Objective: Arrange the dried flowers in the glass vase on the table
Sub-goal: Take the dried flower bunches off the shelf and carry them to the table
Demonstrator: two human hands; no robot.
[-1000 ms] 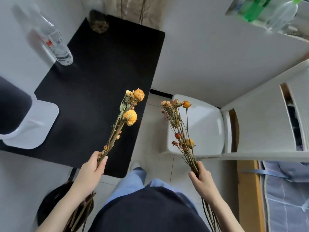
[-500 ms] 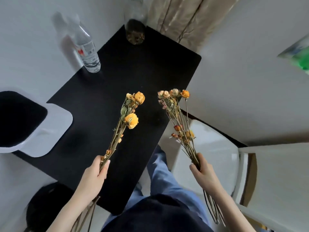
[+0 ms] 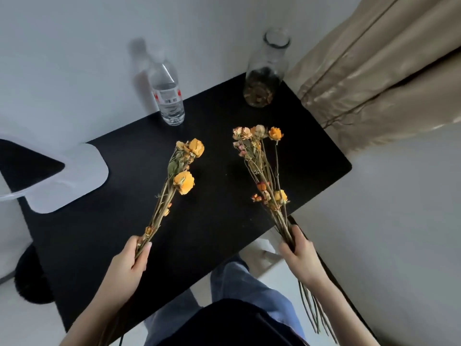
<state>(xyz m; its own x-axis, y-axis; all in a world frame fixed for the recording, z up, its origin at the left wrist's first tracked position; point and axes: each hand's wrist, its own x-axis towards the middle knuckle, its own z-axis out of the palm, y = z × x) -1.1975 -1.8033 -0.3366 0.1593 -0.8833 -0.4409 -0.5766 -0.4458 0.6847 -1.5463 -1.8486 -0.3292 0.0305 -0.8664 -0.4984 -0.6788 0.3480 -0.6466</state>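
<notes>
Black counter (image 3: 124, 233) sits in a white-walled corner, beige curtain (image 3: 374, 71) on the right. Glass vase (image 3: 265, 73) stands at the far edge, water bottle (image 3: 168, 96) nearby. Left hand (image 3: 129, 260) grip is clamped on the left bunch (image 3: 179, 176) of dried flowers, right hand (image 3: 299, 253) on the right bunch (image 3: 264, 176), heads over the counter.

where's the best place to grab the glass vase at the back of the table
Probably round the narrow neck of the glass vase, just below the rim, coming from the front left: the curtain crowds its right side and the wall stands behind.
</notes>
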